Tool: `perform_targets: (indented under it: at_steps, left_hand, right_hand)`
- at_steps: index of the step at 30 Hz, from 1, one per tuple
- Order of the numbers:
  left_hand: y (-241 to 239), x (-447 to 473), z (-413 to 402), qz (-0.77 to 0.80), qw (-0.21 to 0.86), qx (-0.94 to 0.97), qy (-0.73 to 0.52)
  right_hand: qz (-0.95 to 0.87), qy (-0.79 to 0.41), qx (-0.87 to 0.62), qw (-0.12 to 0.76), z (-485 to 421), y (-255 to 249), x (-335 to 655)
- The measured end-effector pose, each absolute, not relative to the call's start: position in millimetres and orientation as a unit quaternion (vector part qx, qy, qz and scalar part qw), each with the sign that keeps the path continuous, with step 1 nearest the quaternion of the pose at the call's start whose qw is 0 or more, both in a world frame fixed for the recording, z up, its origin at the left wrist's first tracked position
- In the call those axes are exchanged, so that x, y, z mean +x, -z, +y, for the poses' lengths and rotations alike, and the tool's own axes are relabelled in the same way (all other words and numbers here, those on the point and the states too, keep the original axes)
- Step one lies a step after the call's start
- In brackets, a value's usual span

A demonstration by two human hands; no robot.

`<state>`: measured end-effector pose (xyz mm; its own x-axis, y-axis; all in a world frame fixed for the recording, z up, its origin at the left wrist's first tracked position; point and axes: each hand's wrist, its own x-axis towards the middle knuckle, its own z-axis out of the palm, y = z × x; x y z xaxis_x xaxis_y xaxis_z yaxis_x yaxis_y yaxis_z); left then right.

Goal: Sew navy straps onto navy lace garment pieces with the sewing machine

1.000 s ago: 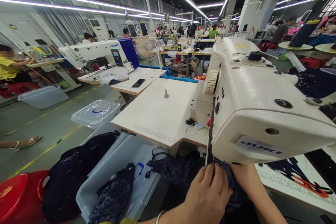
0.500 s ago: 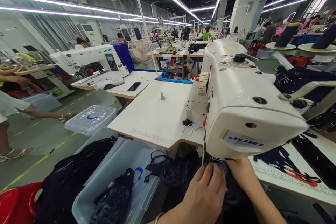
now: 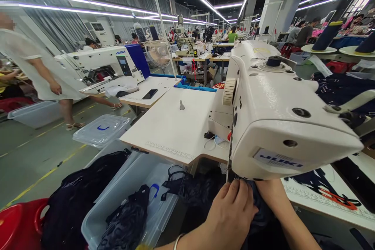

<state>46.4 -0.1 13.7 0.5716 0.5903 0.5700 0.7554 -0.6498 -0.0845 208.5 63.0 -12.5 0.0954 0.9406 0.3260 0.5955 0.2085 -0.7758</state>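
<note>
My left hand (image 3: 231, 213) lies curled on dark navy fabric (image 3: 258, 213) just under the head of a white sewing machine (image 3: 281, 117), its fingers pressed down on the cloth. My right hand (image 3: 269, 195) reaches under the machine head from the right; its fingers are hidden by the machine and the fabric. The needle area is out of sight behind the machine's front end.
A cream work table (image 3: 175, 125) stretches left of the machine. Below it a clear plastic bin (image 3: 129, 191) holds dark garments (image 3: 82, 195). A red stool (image 3: 17, 222) stands at bottom left. A person in white (image 3: 38, 66) walks along the aisle. Printed navy pieces (image 3: 325, 187) lie at right.
My hands stay on the fabric under the machine with only slight shifts. The person in white has walked further right along the aisle.
</note>
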Motion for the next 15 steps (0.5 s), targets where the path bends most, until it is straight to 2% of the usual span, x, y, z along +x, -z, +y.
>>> perform_targets:
  at_steps: [8, 15]
  left_hand:
    - [-9.9, 44.5, 1.9, -0.37, 0.169, -0.873, 0.268]
    - [-7.9, 47.2, 3.2, -0.382, 0.187, -0.859, 0.286]
  right_hand:
    - [-0.645, -0.241, -0.578, 0.437, 66.6, 16.8, 212.2]
    - [-0.651, -0.284, -0.523, 0.471, 71.0, 14.9, 207.2]
